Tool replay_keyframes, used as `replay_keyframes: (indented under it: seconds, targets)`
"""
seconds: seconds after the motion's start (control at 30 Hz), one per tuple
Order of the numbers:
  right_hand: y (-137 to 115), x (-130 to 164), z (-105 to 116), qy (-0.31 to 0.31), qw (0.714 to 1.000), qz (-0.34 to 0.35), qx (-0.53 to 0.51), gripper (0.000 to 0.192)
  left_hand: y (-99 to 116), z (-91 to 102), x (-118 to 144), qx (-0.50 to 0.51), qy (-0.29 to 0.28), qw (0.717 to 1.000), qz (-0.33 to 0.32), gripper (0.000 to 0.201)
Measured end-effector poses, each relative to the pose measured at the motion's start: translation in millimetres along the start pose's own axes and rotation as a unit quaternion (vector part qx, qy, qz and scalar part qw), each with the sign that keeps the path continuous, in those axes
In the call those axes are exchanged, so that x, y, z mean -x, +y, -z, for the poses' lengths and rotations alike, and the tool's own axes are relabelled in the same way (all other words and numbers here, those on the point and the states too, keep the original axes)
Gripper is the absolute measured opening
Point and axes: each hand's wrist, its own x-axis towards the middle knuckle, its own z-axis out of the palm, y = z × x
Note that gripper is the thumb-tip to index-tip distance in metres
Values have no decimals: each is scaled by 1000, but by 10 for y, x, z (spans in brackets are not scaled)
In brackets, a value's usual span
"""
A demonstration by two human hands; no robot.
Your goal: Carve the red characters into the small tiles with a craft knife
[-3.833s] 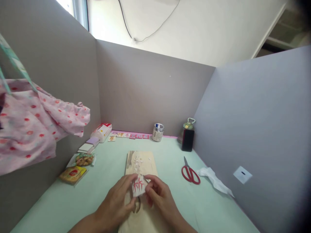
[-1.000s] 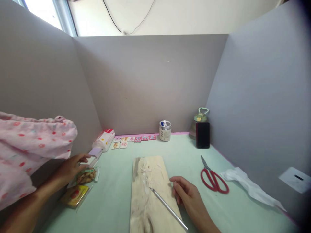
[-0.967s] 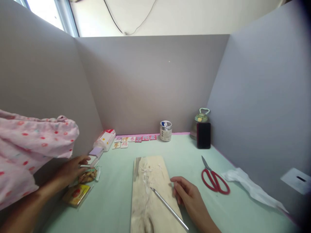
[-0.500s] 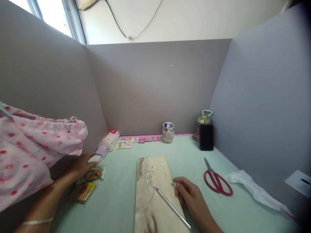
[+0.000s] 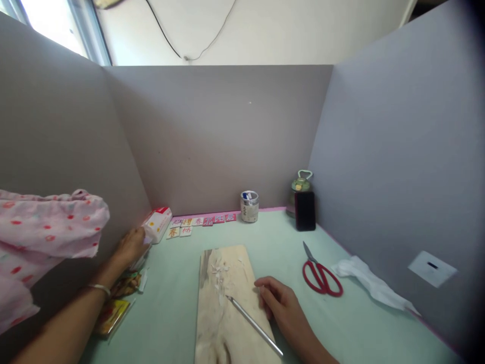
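Head view: the left hand [image 5: 132,246] is reaching along the left edge of the table [image 5: 166,293] beside the red-and-white packet [image 5: 157,223], fingers bent, grip hidden; the right hand [image 5: 283,303], loosely open and empty, is resting at the wooden board's [image 5: 227,326] right edge.

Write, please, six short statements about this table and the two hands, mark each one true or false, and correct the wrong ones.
1. The silver pen-shaped tool lies on the wooden board. True.
2. The right hand is beside the board's right edge. True.
3. The left hand is holding the tool. False: the left hand is beside the red-and-white packet.
4. The scissors lie left of the board. False: the scissors lie to its right.
5. The phone stands in front of the green-lidded bottle. True.
6. The character tiles form four rows. False: the character tiles form two rows.
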Motion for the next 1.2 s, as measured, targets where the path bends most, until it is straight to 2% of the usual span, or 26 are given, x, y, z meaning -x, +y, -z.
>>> replay_keyframes:
  seconds: [0.1, 0.17, 0.23, 0.33, 0.47, 0.57, 0.73, 0.9, 1.0, 1.2]
  targets:
    - [-28, 11, 9, 4, 1000, 2, 5, 30, 122, 56, 68, 75, 13, 997, -4, 36]
    - [-41, 37, 12, 6, 1000, 6, 15, 30, 231, 58, 208, 142, 3, 990, -8, 36]
    - [-37, 80, 8, 6, 999, 15, 41, 29, 365, 12, 455, 216, -33, 976, -26, 37]
    - [-6, 165, -13, -12, 991, 51, 120, 27, 599, -147, 976, 296, -130, 944, -68, 40]
    - [17, 256, -47, -44, 957, 164, 235, 24, 885, -415, 1645, 330, -241, 906, -111, 49]
    - [5, 279, -61, -40, 935, 219, 277, 24, 1007, -537, 1962, 325, -267, 899, -125, 40]
    - [10, 268, -57, -49, 928, 229, 291, 24, 1039, -537, 2162, 300, -246, 911, -144, 40]
    - [43, 268, -51, -52, 924, 230, 300, 25, 949, -563, 2187, 241, -160, 934, -211, 39]
    - [50, 264, -52, -50, 919, 241, 306, 24, 860, -649, 2187, 212, -126, 934, -257, 42]
    - [44, 252, -38, -50, 915, 257, 307, 22, 647, -775, 2158, 121, -94, 924, -350, 79]
